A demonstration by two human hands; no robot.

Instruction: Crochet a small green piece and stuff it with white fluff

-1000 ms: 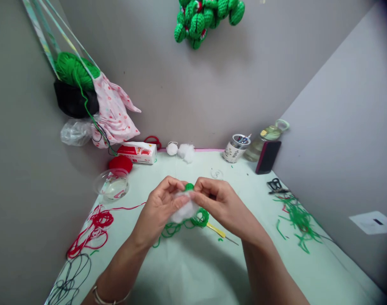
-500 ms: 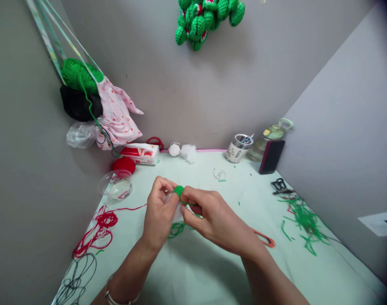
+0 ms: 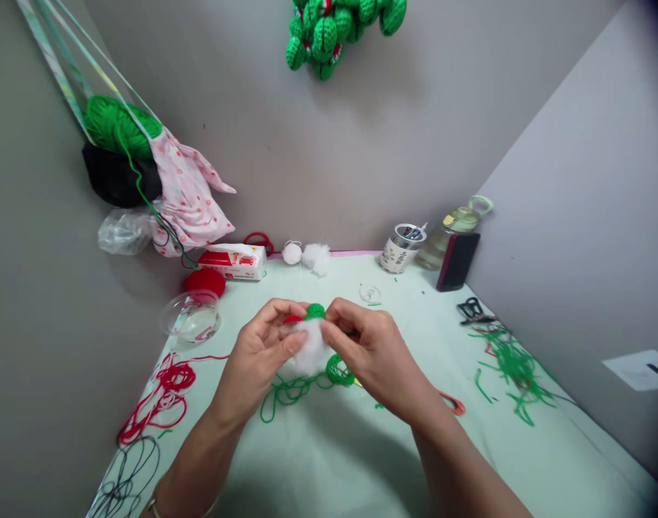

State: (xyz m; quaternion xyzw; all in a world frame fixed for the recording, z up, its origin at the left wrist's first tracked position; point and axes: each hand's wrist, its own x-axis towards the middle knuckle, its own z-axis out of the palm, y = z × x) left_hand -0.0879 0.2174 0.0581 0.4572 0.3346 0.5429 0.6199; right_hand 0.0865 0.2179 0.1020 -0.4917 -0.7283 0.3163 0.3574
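Note:
A small green crochet piece (image 3: 314,311) is held up over the table between my two hands, with a bit of red (image 3: 293,319) on its left side. White fluffy stuffing (image 3: 310,350) bulges below it, towards me. My left hand (image 3: 258,352) is closed on the left side of the piece, its thumb pressing on the stuffing. With thumb and index finger, my right hand (image 3: 369,352) pinches the right edge of the piece; its other fingertips are hidden. Loose green yarn (image 3: 291,392) lies on the table beneath my hands.
Red yarn (image 3: 164,396) and dark cord (image 3: 127,478) lie at left, near a clear plastic tub (image 3: 196,320). Green scraps (image 3: 515,370) and black scissors (image 3: 472,311) are at right. Behind stand a tissue pack (image 3: 235,262), a pen tin (image 3: 399,250) and a phone (image 3: 458,262).
My hands have moved apart and turned the crochet piece, so more white stuffing and a bit of red now show. The green yarn beneath is more exposed. The view has shifted slightly.

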